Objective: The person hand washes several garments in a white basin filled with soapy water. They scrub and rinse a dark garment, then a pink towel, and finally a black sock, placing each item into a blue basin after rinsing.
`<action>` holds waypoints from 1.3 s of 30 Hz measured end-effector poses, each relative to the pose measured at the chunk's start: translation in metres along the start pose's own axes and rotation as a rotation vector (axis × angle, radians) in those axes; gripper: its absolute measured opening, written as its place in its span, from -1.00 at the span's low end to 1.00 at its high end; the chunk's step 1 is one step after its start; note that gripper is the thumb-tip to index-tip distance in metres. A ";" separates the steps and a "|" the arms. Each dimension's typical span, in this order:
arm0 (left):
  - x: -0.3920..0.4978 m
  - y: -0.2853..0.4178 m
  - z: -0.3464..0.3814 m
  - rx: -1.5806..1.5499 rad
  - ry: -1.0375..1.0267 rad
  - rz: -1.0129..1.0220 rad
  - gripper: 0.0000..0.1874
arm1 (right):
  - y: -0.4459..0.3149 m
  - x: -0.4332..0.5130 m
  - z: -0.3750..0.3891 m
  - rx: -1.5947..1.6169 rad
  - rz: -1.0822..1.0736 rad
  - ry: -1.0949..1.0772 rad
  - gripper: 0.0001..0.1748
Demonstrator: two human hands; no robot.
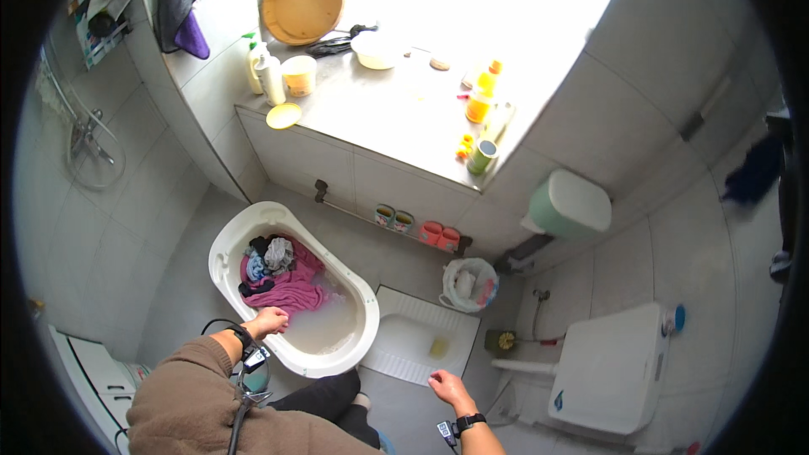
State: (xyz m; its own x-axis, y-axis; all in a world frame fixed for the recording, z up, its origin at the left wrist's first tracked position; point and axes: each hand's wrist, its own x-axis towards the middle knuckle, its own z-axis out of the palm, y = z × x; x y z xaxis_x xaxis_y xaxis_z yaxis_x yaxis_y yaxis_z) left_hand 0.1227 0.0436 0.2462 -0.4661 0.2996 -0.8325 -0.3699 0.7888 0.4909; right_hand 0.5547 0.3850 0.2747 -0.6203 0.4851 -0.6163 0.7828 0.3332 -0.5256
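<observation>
A white plastic baby bathtub stands on the floor before me, partly filled with cloudy water. Heaped at its far end are a wet pink cloth, a grey cloth, a light blue cloth and black pieces. My left hand hovers at the tub's near side, fingers curled, with nothing visible in it. To the right, my right hand hangs beside the near edge of a squat toilet. Its fingers are loosely curled, and it shows no object.
A lined waste bin stands behind the squat toilet, with a toilet brush holder to its right. The white cistern juts from the right wall. Small slippers hang on a low rail. Bottles line the bright ledge.
</observation>
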 end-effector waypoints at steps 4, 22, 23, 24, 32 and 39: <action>0.017 0.017 -0.001 -0.085 -0.022 0.071 -0.67 | -0.064 0.047 -0.043 -0.205 -0.079 -0.141 -0.55; 0.071 0.315 -0.113 0.025 0.580 0.512 -0.58 | -0.413 0.400 -0.275 -0.447 -0.617 -0.243 -0.64; 0.082 0.343 -0.117 0.048 0.609 0.548 -0.57 | -0.430 0.438 -0.294 -0.510 -0.641 -0.229 -0.63; 0.096 0.371 -0.118 0.075 0.608 0.554 -0.57 | -0.445 0.480 -0.314 -0.510 -0.705 -0.142 -0.63; 0.220 0.564 -0.078 0.391 0.485 0.540 -0.24 | -0.521 0.765 -0.411 -0.048 -0.627 0.467 -0.67; 0.260 0.663 -0.075 0.531 0.446 0.447 -0.08 | -0.602 0.874 -0.486 -0.072 -0.683 0.599 -0.42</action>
State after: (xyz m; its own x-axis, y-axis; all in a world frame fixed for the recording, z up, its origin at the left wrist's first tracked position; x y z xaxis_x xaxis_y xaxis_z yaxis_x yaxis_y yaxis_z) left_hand -0.3044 0.6042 0.3742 -0.7961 0.4922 -0.3521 0.3034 0.8280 0.4716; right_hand -0.4342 1.0016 0.3377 -0.8363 0.4959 0.2337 0.2685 0.7422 -0.6140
